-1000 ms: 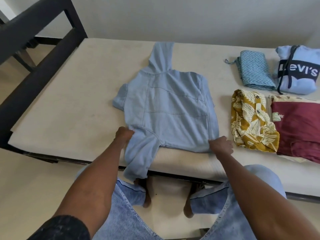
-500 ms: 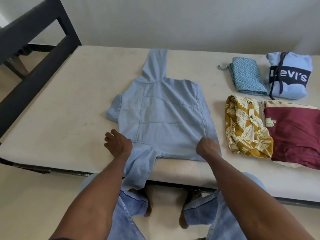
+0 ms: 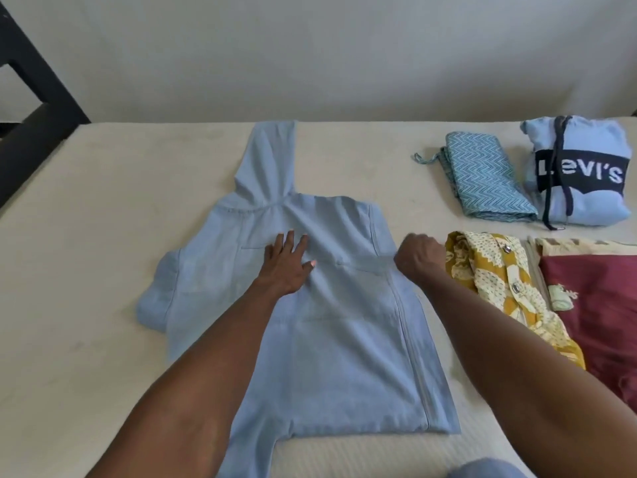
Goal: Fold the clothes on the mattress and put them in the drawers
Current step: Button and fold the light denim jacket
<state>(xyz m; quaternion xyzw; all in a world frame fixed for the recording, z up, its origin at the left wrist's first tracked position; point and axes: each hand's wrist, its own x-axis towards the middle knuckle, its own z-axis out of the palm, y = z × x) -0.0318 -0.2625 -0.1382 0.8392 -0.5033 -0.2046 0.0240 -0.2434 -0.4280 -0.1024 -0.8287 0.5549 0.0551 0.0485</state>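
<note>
hoodie point(image 3: 331, 339), pale blue, lies spread flat in front of you on the cream mattress point(image 3: 86, 236), its hood pointing away toward the wall point(image 3: 310, 46) and its near hem close to the mattress edge. one sleeve is folded in at the left side, and another hangs down past the near edge by your left forearm. a zip line runs down the right side of the body.

beyond the mattress's left corner stands a dark bed frame point(image 3: 34, 108). to the right of the hoodie sit four folded pieces: a maroon garment point(image 3: 593, 312) nearest the right edge, a blue sweater with white lettering point(image 3: 582, 174) at the far right, a mustard patterned shirt point(image 3: 496, 291) just beside the hoodie, and a teal zigzag cloth point(image 3: 489, 181) behind it.

your left hand point(image 3: 286, 263) lies flat on the hoodie's upper middle, fingers straight and spread, pressing the cloth and gripping nothing. your right hand point(image 3: 418, 258) is at the hoodie's right edge, level with the left hand, knuckles up and fingers curled under; it seems to pinch the edge of the cloth, though the fingertips are hidden. it sits just beside the mustard patterned shirt.
</note>
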